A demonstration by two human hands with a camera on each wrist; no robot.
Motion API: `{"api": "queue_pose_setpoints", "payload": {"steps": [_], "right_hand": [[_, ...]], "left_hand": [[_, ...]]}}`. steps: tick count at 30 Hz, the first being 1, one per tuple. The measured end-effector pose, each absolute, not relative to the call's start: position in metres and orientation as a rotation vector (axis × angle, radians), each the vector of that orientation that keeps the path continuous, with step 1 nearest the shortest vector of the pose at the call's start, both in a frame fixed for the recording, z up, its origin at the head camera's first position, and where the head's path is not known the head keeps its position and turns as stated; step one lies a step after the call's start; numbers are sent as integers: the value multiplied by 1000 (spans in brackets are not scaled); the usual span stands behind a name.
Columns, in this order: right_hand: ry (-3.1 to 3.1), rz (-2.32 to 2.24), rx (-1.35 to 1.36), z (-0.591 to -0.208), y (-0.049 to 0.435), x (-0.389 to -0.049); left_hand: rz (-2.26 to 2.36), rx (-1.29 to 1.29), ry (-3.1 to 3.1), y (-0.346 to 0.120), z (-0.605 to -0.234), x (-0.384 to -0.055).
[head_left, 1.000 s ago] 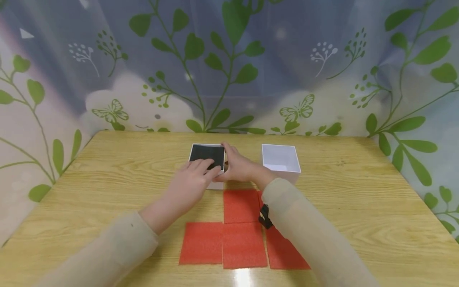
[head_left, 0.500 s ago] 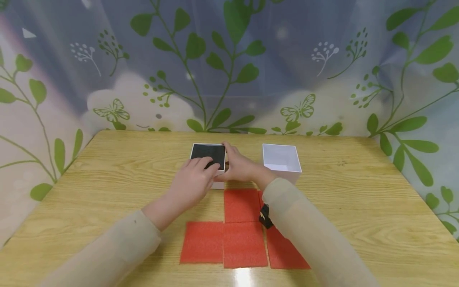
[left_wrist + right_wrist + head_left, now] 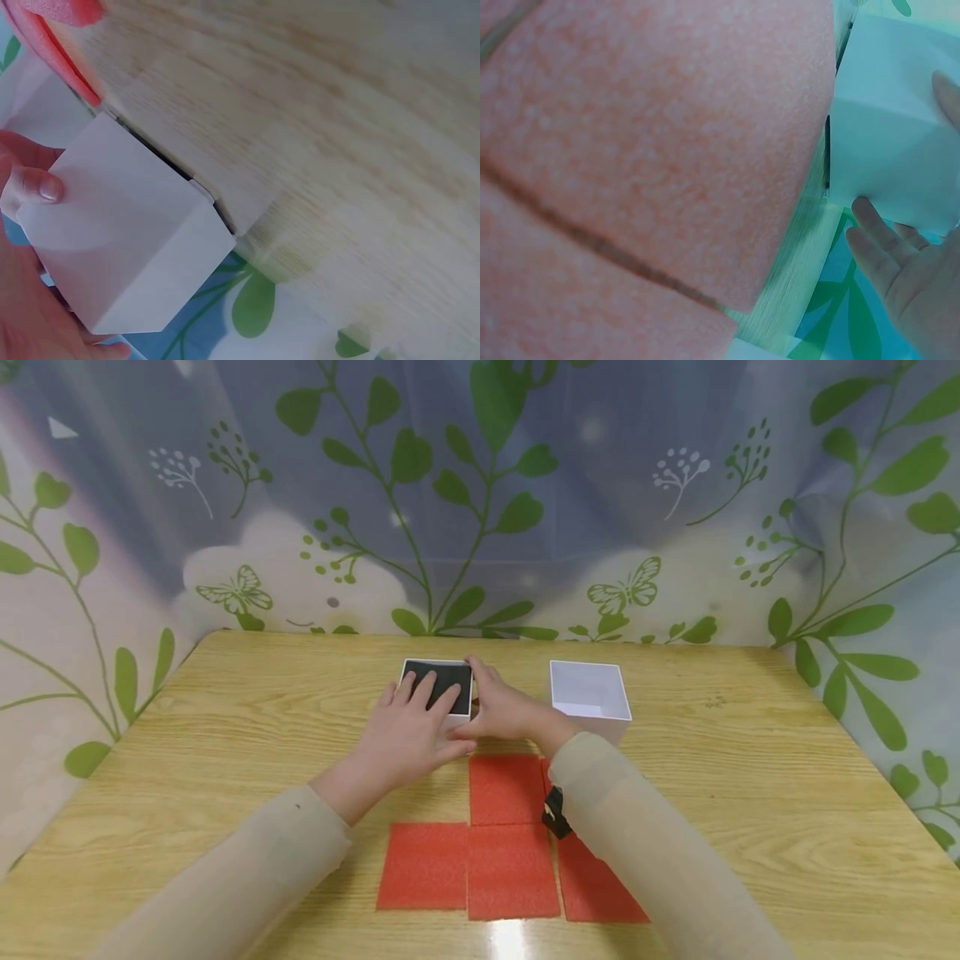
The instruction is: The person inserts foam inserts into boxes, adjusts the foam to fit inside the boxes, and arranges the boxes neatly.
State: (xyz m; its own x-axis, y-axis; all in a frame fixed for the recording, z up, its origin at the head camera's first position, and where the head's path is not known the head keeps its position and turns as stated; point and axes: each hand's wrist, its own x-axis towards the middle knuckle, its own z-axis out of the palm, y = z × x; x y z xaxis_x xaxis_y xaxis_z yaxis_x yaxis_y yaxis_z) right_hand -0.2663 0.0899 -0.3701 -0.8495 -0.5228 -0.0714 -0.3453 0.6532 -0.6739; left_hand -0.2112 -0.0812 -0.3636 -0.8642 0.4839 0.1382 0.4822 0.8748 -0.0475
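Observation:
A white square box (image 3: 455, 722) stands at the middle back of the table, its inside filled by a black square sheet (image 3: 450, 673). My left hand (image 3: 405, 735) lies over the box's front left part, its fingers spread and extended on the black sheet. The left thumb points right across the front rim. My right hand (image 3: 502, 706) grips the box at its right side, thumb at the front and a finger up at the far right corner. In the right wrist view, fingers (image 3: 871, 225) press against the side of the box (image 3: 900, 150).
A second white box (image 3: 588, 689), open at the top, stands to the right. Several red square pads (image 3: 512, 872) lie in front on the wooden table (image 3: 225, 735), partly under my right forearm. A leaf-patterned curtain (image 3: 480, 527) hangs behind the table.
My left hand's fingers have straightened and spread farther back over the black sheet, and its thumb now reaches out to the right. The right hand keeps its grip on the box.

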Motion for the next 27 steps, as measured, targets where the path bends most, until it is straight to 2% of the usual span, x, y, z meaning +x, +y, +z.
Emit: {"api": "queue_pose_setpoints", "payload": {"steps": [13, 27], "right_hand": [[2554, -1007, -661, -370, 91, -268], [2575, -957, -700, -370, 91, -268]], "left_hand": [[-70, -936, -2370, -81, -372, -207], [-40, -940, -2377, -82, -372, -209]]}}
